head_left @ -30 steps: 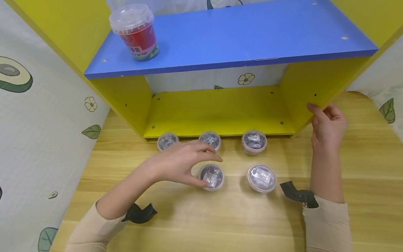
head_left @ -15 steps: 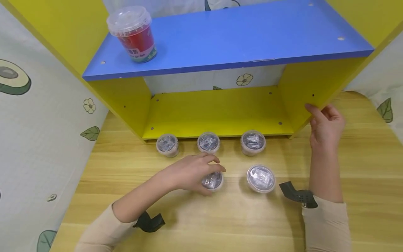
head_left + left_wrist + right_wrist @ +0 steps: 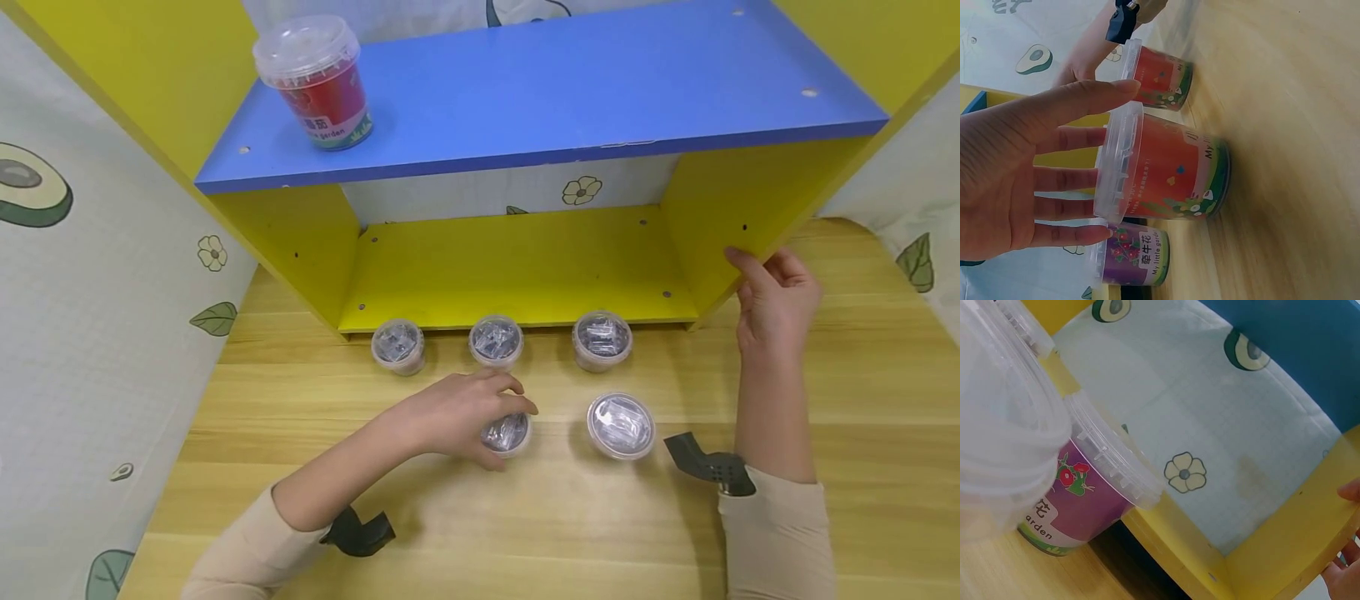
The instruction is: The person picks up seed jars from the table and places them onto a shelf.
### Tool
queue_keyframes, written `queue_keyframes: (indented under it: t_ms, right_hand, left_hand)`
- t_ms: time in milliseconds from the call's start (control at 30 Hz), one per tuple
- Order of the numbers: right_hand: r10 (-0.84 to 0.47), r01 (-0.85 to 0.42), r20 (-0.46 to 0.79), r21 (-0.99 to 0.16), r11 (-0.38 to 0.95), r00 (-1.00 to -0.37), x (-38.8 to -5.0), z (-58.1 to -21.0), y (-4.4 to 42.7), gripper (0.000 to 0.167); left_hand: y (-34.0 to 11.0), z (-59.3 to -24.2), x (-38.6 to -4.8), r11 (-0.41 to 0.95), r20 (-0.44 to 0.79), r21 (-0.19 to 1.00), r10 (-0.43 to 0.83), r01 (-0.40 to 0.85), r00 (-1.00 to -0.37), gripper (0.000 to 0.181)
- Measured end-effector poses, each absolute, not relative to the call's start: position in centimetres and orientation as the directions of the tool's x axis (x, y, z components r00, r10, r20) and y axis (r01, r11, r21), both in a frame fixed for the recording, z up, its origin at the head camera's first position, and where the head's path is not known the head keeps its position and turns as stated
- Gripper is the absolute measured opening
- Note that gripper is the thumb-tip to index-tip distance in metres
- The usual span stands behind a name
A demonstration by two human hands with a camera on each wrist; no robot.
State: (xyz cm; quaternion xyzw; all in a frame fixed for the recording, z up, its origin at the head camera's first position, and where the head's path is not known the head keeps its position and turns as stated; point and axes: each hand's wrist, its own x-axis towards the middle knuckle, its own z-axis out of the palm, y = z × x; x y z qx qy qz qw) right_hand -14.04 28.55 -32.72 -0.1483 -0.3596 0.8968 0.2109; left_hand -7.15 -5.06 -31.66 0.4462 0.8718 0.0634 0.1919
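My left hand (image 3: 457, 417) is around the clear lid of an orange plastic cup (image 3: 1169, 167), thumb on the near side and fingers behind. The cup stands on the table; in the head view the hand hides part of its top (image 3: 507, 433). With the thumb inside and fingers outside, my right hand (image 3: 780, 304) grips the front edge of the yellow shelf's right side panel (image 3: 705, 200). Just right of the left hand stands another lidded cup (image 3: 621, 426). Behind, along the shelf front, are three more cups: left (image 3: 398, 345), middle (image 3: 496, 340) and right (image 3: 602, 340).
A red cup (image 3: 330, 104) stands at the left end of the blue upper board (image 3: 570, 83). Below it is the yellow bottom board (image 3: 510, 271). A purple cup (image 3: 1088, 494) fills part of the right wrist view. Printed cloth (image 3: 97, 275) hangs around the shelf.
My left hand has come down and toward me onto the orange cup, its fingers drawing in around the lid. The right hand stays on the panel edge.
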Motion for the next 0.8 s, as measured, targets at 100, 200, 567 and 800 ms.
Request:
queue_keyframes:
  t_ms: [100, 200, 567, 800]
  right_hand:
    - [0.479, -0.272, -0.11, -0.704, -0.656, -0.871, -14.0, -32.8, 28.6, 0.037]
    - [0.479, -0.271, -0.108, -0.708, -0.653, -0.871, -14.0, -32.8, 28.6, 0.036]
    - [0.477, -0.264, -0.113, -0.712, -0.651, -0.872, -13.9, -32.8, 28.5, 0.036]
    - [0.48, -0.272, -0.109, -0.706, -0.654, -0.871, -14.0, -32.8, 28.6, 0.035]
  left_hand:
    - [-4.9, -32.0, -7.1, 0.596, -0.283, 0.27, 0.8, 0.756, -0.529, 0.062]
    - [-4.7, -32.3, -7.1, 0.594, -0.284, 0.248, 0.8, 0.765, -0.529, 0.063]
    - [-4.5, -32.9, -7.1, 0.589, -0.282, 0.198, 0.8, 0.784, -0.53, 0.058]
    - [-4.4, -32.8, -7.1, 0.595, -0.286, 0.199, 0.796, 0.779, -0.534, 0.056]
